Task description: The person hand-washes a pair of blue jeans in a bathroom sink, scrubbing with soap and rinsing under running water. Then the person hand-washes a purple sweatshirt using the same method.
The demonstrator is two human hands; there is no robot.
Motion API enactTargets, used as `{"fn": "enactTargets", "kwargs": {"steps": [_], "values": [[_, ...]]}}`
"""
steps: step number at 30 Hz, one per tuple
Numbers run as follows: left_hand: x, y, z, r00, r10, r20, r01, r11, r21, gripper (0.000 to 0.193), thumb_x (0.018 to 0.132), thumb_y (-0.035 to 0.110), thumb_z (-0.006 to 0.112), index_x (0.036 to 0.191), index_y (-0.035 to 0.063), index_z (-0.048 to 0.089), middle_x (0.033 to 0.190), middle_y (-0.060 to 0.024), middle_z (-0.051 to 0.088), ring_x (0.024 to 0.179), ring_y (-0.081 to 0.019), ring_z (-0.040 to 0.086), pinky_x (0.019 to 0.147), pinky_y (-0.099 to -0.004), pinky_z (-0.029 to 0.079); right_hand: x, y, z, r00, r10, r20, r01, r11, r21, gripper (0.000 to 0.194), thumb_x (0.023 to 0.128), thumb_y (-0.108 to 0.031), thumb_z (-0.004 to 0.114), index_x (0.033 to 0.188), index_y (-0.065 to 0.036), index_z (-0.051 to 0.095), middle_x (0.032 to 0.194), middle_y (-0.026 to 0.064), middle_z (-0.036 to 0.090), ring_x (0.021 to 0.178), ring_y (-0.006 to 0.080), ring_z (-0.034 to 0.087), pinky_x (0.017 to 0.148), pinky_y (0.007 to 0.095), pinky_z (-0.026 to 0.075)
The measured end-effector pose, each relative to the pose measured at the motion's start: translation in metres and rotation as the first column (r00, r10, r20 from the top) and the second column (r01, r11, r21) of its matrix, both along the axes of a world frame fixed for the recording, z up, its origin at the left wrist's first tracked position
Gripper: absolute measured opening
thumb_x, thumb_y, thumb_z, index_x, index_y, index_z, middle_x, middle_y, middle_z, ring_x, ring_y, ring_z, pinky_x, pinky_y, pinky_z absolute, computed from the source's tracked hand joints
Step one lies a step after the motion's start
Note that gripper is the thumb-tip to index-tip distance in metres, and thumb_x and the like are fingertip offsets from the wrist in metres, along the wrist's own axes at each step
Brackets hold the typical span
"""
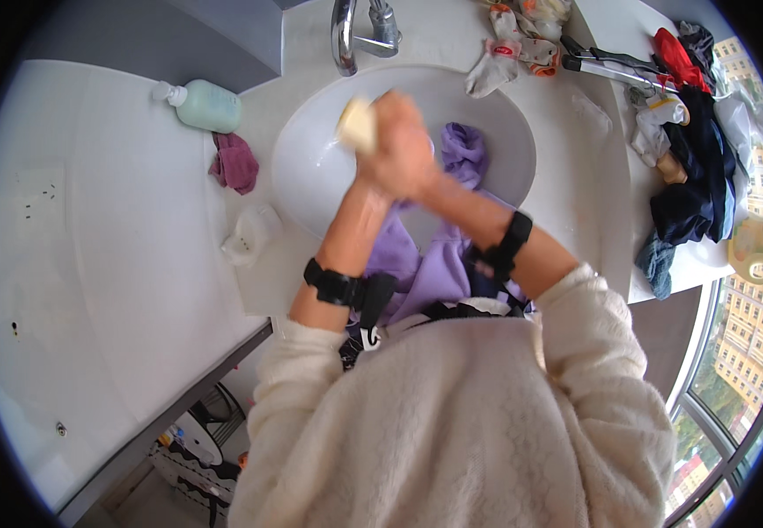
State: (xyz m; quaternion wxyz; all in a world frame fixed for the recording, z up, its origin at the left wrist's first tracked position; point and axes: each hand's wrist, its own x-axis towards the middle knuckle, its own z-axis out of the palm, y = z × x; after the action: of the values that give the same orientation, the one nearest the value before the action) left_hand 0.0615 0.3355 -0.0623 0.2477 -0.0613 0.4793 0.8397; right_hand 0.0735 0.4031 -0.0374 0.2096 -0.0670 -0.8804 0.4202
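My left hand [381, 168] and my right hand [408, 135] are pressed together above the white oval sink basin [510, 125], blurred and overlapping. A pale yellow block [357, 125], possibly soap, sticks out from their left side; which hand grips it cannot be told. Beneath my hands and forearms, a purple cloth garment [444, 264] runs from the basin over its near edge toward my body. One bunched part of it [464, 148] lies at the basin's right side. Black straps circle both my forearms.
A chrome faucet [345, 39] stands behind the basin. On the left are a pale green pump bottle [210, 107], a maroon cloth [234, 164] and a white soap dish [249, 234]. Socks [495, 66] lie at the back right; clothes [698, 171] and hangers [619, 66] are on the right ledge.
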Motion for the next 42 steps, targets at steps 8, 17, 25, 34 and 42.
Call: {"fn": "enactTargets", "kwargs": {"steps": [8, 17, 25, 34, 42], "values": [[-0.016, 0.015, -0.016, 0.960, -0.181, -0.215, 0.133, 0.966, -0.221, 0.032, 0.098, 0.028, 0.041, 0.116, 0.0042, 0.053, 0.112, -0.0070, 0.058, 0.104, -0.0173, 0.057, 0.092, -0.0315, 0.046, -0.002, 0.007, -0.012, 0.997, 0.001, -0.079, 0.001, 1.000, 0.026, 0.038, 0.083, -0.033, 0.063, 0.089, 0.003, 0.055, 0.093, 0.0215, 0.052, 0.091, 0.0368, 0.049, 0.082, 0.0404, 0.041], [-0.032, -0.004, 0.007, 0.960, -0.092, 0.266, 0.038, 0.979, 0.200, 0.033, 0.097, 0.034, 0.047, 0.108, 0.0046, 0.057, 0.099, -0.0091, 0.064, 0.088, -0.0221, 0.065, 0.080, -0.0382, 0.054, 0.026, 0.162, -0.067, 0.838, -0.456, 0.299, 0.385, 0.883, 0.268, 0.067, 0.073, -0.057, 0.069, 0.104, -0.001, 0.046, 0.102, 0.0212, 0.058, 0.098, 0.0363, 0.059, 0.079, 0.0433, 0.048], [-0.030, -0.006, 0.005, 0.975, -0.206, 0.079, 0.165, 0.917, 0.364, 0.022, 0.100, 0.015, 0.040, 0.115, 0.0051, 0.053, 0.100, -0.0071, 0.062, 0.088, -0.0181, 0.063, 0.077, -0.0343, 0.055, 0.109, 0.210, -0.069, 0.694, -0.553, 0.461, 0.239, 0.781, 0.577, 0.065, 0.073, -0.047, 0.072, 0.117, -0.003, 0.053, 0.111, 0.0168, 0.055, 0.110, 0.0347, 0.053, 0.091, 0.0428, 0.042], [-0.027, -0.012, 0.008, 0.984, -0.172, -0.046, 0.174, 0.983, 0.054, 0.024, 0.096, 0.009, 0.045, 0.119, 0.0054, 0.052, 0.102, -0.0033, 0.058, 0.098, -0.0131, 0.056, 0.089, -0.0287, 0.046, 0.025, 0.072, -0.047, 0.977, 0.203, -0.059, -0.083, 0.109, -0.991, 0.032, 0.094, -0.014, 0.056, 0.123, -0.002, 0.051, 0.104, 0.0101, 0.062, 0.092, 0.0165, 0.060, 0.080, 0.0279, 0.049], [-0.018, -0.012, -0.015, 0.941, -0.309, 0.141, 0.209, 0.853, 0.479, 0.037, 0.098, 0.043, 0.040, 0.094, 0.0106, 0.056, 0.092, -0.0022, 0.061, 0.083, -0.0153, 0.060, 0.071, -0.0318, 0.048, 0.008, 0.011, -0.003, 0.999, -0.053, 0.011, 0.048, 0.964, 0.260, 0.017, 0.090, -0.023, 0.056, 0.094, -0.007, 0.059, 0.071, 0.0166, 0.062, 0.066, 0.0322, 0.064, 0.061, 0.0393, 0.052]]}}
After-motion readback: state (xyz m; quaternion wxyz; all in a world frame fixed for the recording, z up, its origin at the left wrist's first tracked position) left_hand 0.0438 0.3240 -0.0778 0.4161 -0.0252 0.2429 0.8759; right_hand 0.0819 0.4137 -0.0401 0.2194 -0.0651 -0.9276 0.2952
